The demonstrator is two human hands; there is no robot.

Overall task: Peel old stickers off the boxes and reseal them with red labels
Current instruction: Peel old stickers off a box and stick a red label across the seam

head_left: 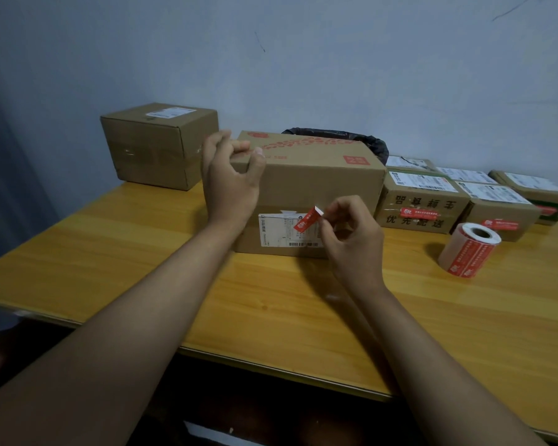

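Observation:
A large cardboard box with red print on top stands in the middle of the wooden table. A white shipping sticker is on its front face. My left hand grips the box's top left corner. My right hand pinches a red label in front of the white sticker; its free end curls up away from the box. A roll of red labels lies on its side to the right.
A taped brown box stands at the back left. Several smaller boxes with white stickers and red labels sit at the right. A bin with a black bag is behind the large box. The table's front edge is near me.

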